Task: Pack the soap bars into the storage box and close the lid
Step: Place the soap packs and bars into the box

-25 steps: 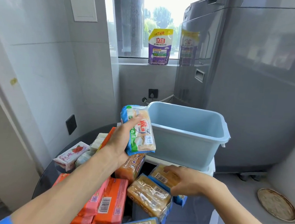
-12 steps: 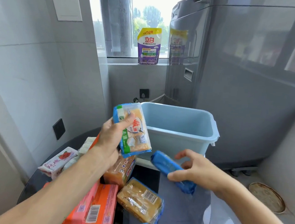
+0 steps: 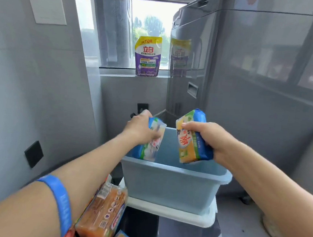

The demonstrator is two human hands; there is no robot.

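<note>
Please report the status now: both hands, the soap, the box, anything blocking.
Left hand shut on soap pack, right hand shut on yellow soap pack. Both over open storage box. Lid not on. Nothing blocking.

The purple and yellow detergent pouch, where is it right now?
In the head view, the purple and yellow detergent pouch stands upright on the window sill, at centre back, beside the grey appliance and above the light blue plastic storage box.

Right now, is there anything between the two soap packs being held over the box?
No. In the head view, only a bare gap over the open storage box separates the left hand's soap pack from the right hand's soap pack.
</note>
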